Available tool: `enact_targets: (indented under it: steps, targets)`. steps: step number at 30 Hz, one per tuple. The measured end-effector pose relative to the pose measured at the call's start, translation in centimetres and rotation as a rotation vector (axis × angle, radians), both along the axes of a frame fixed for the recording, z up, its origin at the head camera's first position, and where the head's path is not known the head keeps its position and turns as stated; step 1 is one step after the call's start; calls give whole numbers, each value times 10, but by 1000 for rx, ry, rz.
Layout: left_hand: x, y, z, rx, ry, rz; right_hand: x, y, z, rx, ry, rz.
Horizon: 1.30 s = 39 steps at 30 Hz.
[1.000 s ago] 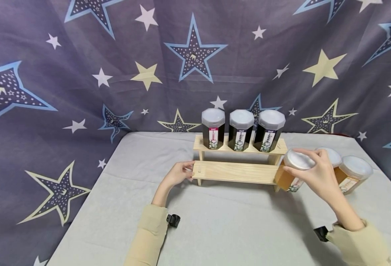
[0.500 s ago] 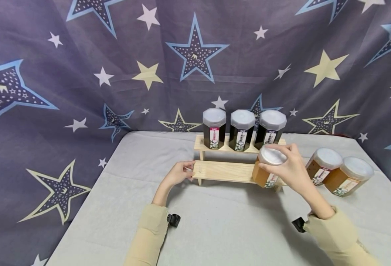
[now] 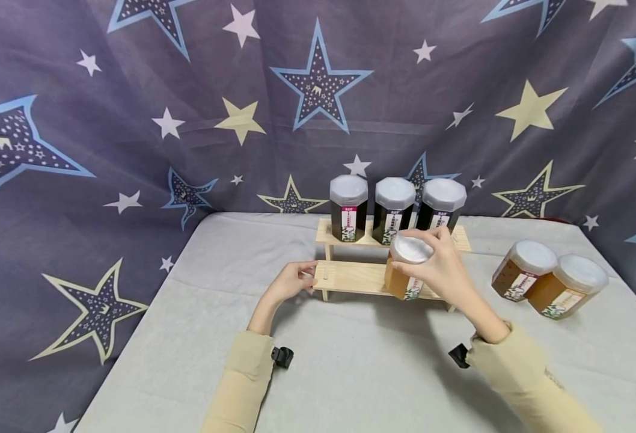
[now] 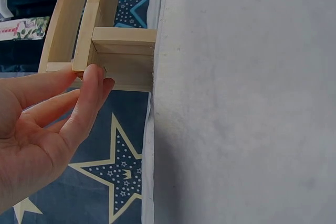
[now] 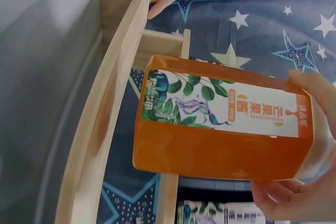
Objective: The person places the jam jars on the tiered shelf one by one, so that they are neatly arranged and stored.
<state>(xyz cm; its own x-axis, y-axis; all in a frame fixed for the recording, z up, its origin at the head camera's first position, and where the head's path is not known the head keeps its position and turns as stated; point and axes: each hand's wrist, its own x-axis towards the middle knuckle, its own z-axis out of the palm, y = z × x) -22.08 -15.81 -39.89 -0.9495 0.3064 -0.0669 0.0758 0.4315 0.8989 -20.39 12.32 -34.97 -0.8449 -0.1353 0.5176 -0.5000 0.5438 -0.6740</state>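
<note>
My right hand (image 3: 437, 264) grips an amber jar (image 3: 403, 272) by its white lid, held tilted just over the lower step of a two-step wooden rack (image 3: 350, 278). In the right wrist view the amber jar (image 5: 220, 140) shows its leafy label, close above the rack's front board (image 5: 105, 129). My left hand (image 3: 292, 281) rests with straight fingers against the rack's left end; in the left wrist view its fingertips (image 4: 94, 77) touch the wooden corner (image 4: 123, 59). Three dark jars (image 3: 394, 207) with white lids stand on the upper step.
Two more amber jars (image 3: 547, 279) stand on the grey tablecloth (image 3: 350, 373) at the right. A star-patterned curtain (image 3: 188, 120) hangs close behind the table and drapes down on its left side.
My right hand has carried the amber jar leftward from beside the two jars at the right to over the lower step. The left hand has stayed on the rack's end.
</note>
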Motion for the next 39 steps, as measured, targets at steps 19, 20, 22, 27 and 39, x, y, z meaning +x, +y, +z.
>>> enact_targets:
  steps: [19, 20, 22, 27, 39]
  targets:
    - [-24, -7, -31, 8, 16, 16, -15, -52, 0, -5, 86, 40]
    - [-23, -8, -31, 11, 17, 17, -16, -56, 0, -6, 91, 41]
    - [-21, -8, -28, 15, 19, 15, -17, -62, -1, -11, 95, 45]
    - [-8, -5, -10, 22, 30, -10, -20, -73, -6, -29, 83, 57]
    - [-5, -2, -8, 41, 26, -11, -23, -89, -16, -29, 126, 28]
